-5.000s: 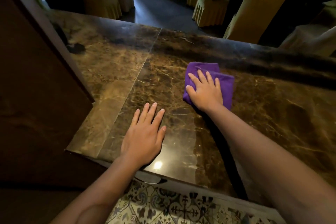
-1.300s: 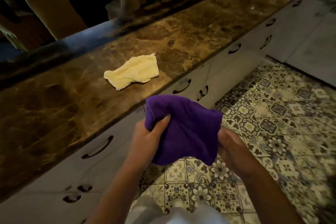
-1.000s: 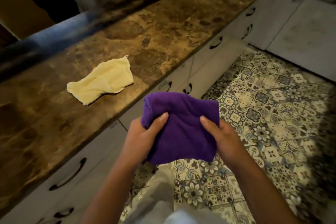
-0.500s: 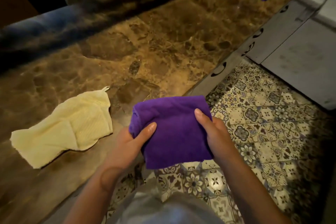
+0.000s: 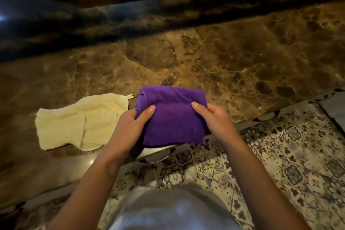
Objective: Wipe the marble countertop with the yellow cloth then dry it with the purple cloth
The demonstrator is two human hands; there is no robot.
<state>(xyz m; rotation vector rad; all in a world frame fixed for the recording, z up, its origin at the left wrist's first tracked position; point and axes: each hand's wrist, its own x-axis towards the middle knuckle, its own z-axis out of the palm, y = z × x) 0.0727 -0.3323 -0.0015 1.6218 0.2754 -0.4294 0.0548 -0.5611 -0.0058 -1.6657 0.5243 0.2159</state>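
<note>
I hold the folded purple cloth [image 5: 173, 115] in both hands over the front edge of the brown marble countertop [image 5: 233, 58]. My left hand [image 5: 130, 127] grips its left side, thumb on top. My right hand [image 5: 214, 119] grips its right side the same way. The cloth is lifted, and I cannot tell whether its far edge touches the marble. The pale yellow cloth [image 5: 80, 119] lies crumpled flat on the countertop just left of my left hand, apart from the purple one.
A raised dark marble ledge [image 5: 130, 15] runs along the back of the counter, with chairs behind it. Patterned floor tiles [image 5: 289, 155] lie to the right and below. White drawer fronts with dark handles [image 5: 267, 115] sit under the counter edge.
My view has swung left and nearer the counter. Both hands have carried the purple cloth forward over the counter edge, close beside the yellow cloth. The grip is unchanged.
</note>
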